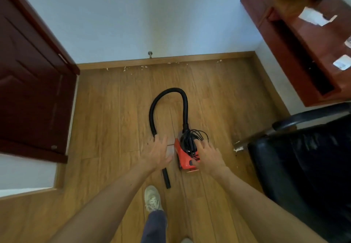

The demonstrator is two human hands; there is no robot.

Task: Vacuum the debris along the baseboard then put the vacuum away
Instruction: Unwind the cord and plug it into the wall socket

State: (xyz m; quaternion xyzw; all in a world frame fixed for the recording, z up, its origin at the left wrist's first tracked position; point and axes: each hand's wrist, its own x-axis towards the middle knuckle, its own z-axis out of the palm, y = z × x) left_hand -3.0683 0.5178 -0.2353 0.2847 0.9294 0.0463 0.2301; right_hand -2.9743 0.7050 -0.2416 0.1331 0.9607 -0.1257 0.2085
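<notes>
Wood floor (114, 119) fills your view, with debris (144, 67) dotted along the baseboard (190, 57) at 12 o'clock. The red vacuum (185, 159) sits dead center, its hose (171, 92) looping toward 12. Your left hand (155, 153) hovers spread over the hose end, and your right hand (207, 157), also spread, is over the vacuum's top.

Dark door (34, 83), desk (296, 39), black chair (303, 166)

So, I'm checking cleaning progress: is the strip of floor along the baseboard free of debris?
No, pale crumbs lie scattered on the floor against the baseboard, ahead of the red vacuum.
</notes>
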